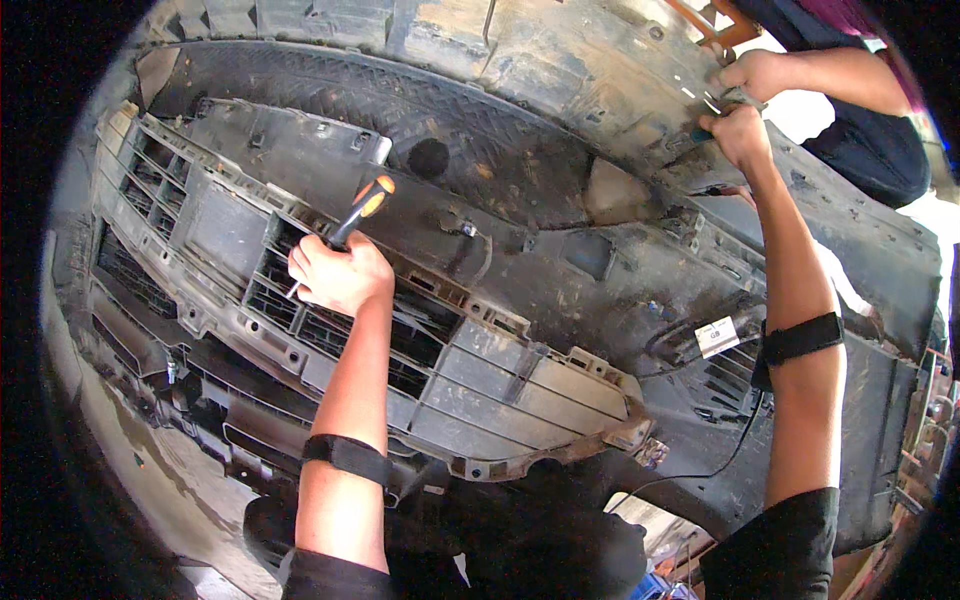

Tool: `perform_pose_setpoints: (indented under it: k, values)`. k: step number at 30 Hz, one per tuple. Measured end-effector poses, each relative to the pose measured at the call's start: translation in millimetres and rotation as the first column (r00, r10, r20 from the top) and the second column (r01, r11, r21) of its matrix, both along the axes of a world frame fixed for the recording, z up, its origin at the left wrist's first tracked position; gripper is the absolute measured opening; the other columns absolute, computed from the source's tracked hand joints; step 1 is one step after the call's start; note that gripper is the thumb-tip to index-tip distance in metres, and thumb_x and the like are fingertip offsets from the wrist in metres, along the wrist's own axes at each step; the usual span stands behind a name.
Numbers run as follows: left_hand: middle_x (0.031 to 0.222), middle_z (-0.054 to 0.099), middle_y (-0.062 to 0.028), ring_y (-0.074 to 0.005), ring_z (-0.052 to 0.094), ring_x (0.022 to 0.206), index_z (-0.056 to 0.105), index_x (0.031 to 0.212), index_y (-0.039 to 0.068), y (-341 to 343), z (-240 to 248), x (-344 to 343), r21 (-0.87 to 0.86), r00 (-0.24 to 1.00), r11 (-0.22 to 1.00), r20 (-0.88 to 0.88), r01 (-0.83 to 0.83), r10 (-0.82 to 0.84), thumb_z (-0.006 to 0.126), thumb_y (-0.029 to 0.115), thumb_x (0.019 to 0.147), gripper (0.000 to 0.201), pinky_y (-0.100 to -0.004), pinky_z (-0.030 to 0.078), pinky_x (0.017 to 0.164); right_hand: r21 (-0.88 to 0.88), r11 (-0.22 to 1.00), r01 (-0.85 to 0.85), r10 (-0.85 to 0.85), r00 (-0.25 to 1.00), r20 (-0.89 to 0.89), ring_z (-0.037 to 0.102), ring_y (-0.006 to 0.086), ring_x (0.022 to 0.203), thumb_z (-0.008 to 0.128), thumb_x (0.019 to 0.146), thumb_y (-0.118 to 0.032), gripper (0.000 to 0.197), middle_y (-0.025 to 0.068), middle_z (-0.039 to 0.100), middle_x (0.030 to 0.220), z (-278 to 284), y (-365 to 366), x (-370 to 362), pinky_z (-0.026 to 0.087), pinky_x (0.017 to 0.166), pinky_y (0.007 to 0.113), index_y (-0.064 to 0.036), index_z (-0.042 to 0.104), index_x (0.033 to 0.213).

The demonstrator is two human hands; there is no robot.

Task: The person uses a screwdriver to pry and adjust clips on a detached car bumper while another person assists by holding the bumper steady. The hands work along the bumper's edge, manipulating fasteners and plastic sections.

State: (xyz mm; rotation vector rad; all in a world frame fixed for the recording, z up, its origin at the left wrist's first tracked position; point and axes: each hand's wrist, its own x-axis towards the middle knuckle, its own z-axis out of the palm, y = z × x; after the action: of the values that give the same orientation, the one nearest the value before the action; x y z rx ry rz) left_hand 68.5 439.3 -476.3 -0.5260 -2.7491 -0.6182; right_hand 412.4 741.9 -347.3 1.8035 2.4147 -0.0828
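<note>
My left hand is closed round a screwdriver with an orange and black handle. The handle end points up and away, and a thin bit of shaft shows below my fingers. Beneath this hand lies a dusty grey car grille with several slats. My right arm stretches far to the upper right, where my right hand has its fingers curled at the dirty grey-brown panel. What they hold there is too small to tell. Just beyond it, close by, is another person's hand.
A large black bumper-like plastic part spreads behind the grille. A white label sits on it near my right forearm, with a black cable running down. Another person's dark-clothed leg is at the upper right.
</note>
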Motion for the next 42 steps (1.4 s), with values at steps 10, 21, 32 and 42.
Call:
perform_pose_setpoints:
  k: [10, 21, 32, 42]
  values:
    - [0.097, 0.055, -0.0144, -0.0338, 0.047, 0.109, 0.051, 0.081, 0.003, 0, -1, 1, 0.020, 1.000, 1.000, 0.011, 0.009, -0.009, 0.061, 0.022, 0.064, 0.027, -0.0494, 0.038, 0.083, 0.005, 0.999, 0.042, -0.042, 0.999, -0.001, 0.064, 0.0384, 0.087, 0.062, 0.080, -0.040, 0.041, 0.0241, 0.066, 0.092, -5, 2, 3, 0.051, 0.078, 0.044, 0.0002, 0.067, 0.088]
    - [0.095, 0.054, -0.0123, -0.0324, 0.047, 0.108, 0.052, 0.081, 0.003, 1, 1, 2, 0.005, 1.000, 1.000, 0.012, 0.000, 0.000, 0.062, 0.022, 0.066, 0.026, -0.0489, 0.038, 0.083, 0.035, 0.997, 0.069, -0.067, 0.996, -0.054, 0.064, 0.0393, 0.088, 0.062, 0.081, -0.040, 0.043, 0.0252, 0.066, 0.091, -8, 1, 6, 0.051, 0.079, 0.044, 0.0018, 0.067, 0.089]
    - [0.097, 0.056, -0.0114, -0.0327, 0.047, 0.108, 0.053, 0.082, 0.003, -1, -2, 1, 0.012, 1.000, 1.000, -0.006, 0.009, -0.009, 0.064, 0.029, 0.070, 0.031, -0.0510, 0.038, 0.083, 0.023, 0.989, 0.148, -0.146, 0.987, -0.064, 0.065, 0.0376, 0.088, 0.068, 0.076, -0.039, 0.046, 0.0260, 0.066, 0.091, -7, 3, 3, 0.052, 0.080, 0.042, 0.0051, 0.067, 0.090]
    - [0.095, 0.055, -0.0130, -0.0324, 0.048, 0.108, 0.053, 0.084, 0.002, 1, 2, 2, 0.003, 1.000, 1.000, 0.004, 0.007, -0.007, 0.061, 0.021, 0.064, 0.028, -0.0480, 0.038, 0.083, 0.026, 0.992, 0.124, -0.122, 0.990, -0.070, 0.064, 0.0366, 0.093, 0.066, 0.078, -0.040, 0.043, 0.0223, 0.067, 0.095, -1, -5, 0, 0.051, 0.081, 0.042, -0.0006, 0.068, 0.094]
